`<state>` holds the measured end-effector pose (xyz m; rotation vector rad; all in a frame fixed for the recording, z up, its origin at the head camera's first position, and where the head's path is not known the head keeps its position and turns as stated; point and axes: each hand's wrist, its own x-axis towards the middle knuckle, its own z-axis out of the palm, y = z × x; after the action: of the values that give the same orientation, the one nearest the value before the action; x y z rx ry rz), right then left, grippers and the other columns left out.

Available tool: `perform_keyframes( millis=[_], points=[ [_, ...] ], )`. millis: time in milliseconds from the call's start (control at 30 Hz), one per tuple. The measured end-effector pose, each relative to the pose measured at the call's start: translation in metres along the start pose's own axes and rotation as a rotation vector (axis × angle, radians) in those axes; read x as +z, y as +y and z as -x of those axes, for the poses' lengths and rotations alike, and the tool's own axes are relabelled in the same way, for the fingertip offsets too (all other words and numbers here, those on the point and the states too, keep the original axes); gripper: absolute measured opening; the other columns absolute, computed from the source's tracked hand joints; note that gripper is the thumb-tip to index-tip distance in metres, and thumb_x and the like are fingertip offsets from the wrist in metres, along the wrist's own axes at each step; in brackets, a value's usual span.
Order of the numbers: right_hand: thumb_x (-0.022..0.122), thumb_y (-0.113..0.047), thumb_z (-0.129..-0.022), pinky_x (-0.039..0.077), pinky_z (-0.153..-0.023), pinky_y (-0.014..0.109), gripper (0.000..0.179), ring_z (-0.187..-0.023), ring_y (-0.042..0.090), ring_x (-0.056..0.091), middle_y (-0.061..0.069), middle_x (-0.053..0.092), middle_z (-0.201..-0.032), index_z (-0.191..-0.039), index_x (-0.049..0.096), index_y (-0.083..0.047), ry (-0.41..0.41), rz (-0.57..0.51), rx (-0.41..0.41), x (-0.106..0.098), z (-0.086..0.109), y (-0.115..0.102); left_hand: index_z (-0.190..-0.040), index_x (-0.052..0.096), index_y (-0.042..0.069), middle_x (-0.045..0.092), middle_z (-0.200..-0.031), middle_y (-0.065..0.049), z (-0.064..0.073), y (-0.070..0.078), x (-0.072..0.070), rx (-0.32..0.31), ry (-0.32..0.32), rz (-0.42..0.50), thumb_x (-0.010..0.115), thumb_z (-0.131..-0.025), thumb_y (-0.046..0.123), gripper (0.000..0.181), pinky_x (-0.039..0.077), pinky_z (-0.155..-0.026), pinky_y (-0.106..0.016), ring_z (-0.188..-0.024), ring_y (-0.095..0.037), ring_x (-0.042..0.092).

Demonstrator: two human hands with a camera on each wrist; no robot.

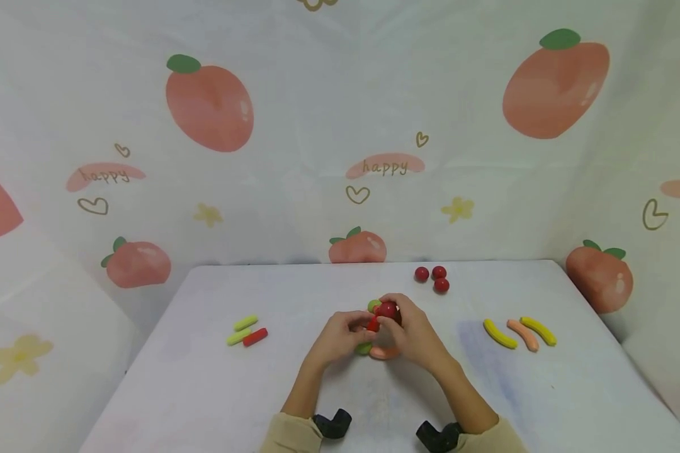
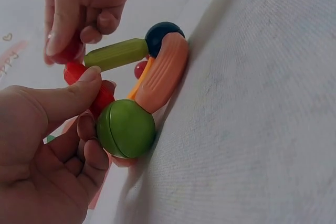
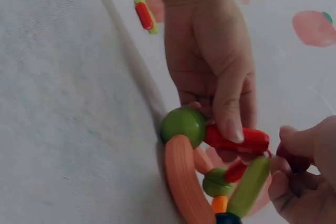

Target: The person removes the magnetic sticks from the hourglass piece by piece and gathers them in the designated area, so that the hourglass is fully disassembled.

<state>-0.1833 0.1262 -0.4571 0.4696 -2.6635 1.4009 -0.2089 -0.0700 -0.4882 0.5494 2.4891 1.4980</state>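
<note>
Near the middle of the table, my left hand (image 1: 340,336) pinches a straight red rod (image 3: 257,139) between thumb and fingers. My right hand (image 1: 413,330) holds a shiny red ball (image 1: 387,310) at the upper ends of the red rod and a yellow-green rod (image 2: 118,54). Both rods belong to a small frame of rods and balls. At its base, a curved salmon rod (image 2: 164,74) joins a green ball (image 2: 126,129) to a dark blue ball (image 2: 163,36). Behind are a second green ball (image 3: 216,182) and an orange rod (image 2: 140,82), partly hidden.
Three red balls (image 1: 439,272) lie at the table's back. To the left are two yellow-green rods (image 1: 246,323) and a red rod (image 1: 255,337). Two curved yellow rods (image 1: 500,334) and a curved salmon rod (image 1: 523,335) lie right. A printed cloth (image 1: 294,189) hangs behind the table.
</note>
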Motion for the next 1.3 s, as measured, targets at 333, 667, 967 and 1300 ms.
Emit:
perform_keyframes(
  millis=[333,667,967,1300],
  points=[
    [0.073,-0.010,-0.094,0.059,-0.085,0.028,0.040,-0.098,0.026,0.064,0.014,0.056,-0.121,-0.133,0.062,-0.009,0.174,0.031,0.030,-0.038,-0.008,0.010,-0.122,0.072,0.010,0.072,-0.100,-0.001,0.001,0.004,-0.002,-0.087,-0.002,-0.001,0.079,-0.090,0.021,0.034,0.050,-0.074,-0.023,-0.087,-0.013,0.059],
    [0.060,-0.015,-0.101,0.052,-0.089,0.049,0.048,-0.111,0.042,0.062,0.030,0.058,-0.135,-0.142,0.048,0.006,0.205,0.204,0.301,-0.098,-0.039,0.077,-0.123,0.071,0.012,0.071,-0.102,0.000,0.000,0.001,-0.001,-0.110,0.004,-0.003,0.079,-0.090,0.023,0.036,0.049,-0.072,-0.023,-0.087,-0.015,0.058],
    [0.057,-0.013,-0.100,0.045,-0.105,0.061,0.043,-0.125,0.050,0.056,0.033,0.059,-0.134,-0.137,0.050,0.007,0.085,0.331,0.339,-0.104,-0.056,0.114,-0.121,0.072,0.015,0.069,-0.099,0.001,0.000,-0.001,0.001,-0.105,0.015,-0.003,0.080,-0.089,0.023,0.034,0.046,-0.069,-0.022,-0.083,-0.015,0.056],
    [0.057,-0.009,-0.100,0.044,-0.105,0.063,0.047,-0.123,0.053,0.050,0.035,0.053,-0.134,-0.143,0.046,0.008,0.126,0.393,0.276,-0.103,-0.051,0.082,-0.120,0.073,0.019,0.071,-0.102,0.002,0.001,0.003,-0.001,-0.152,0.006,0.004,0.082,-0.088,0.026,0.034,0.049,-0.073,-0.024,-0.087,-0.015,0.058]
  ],
)
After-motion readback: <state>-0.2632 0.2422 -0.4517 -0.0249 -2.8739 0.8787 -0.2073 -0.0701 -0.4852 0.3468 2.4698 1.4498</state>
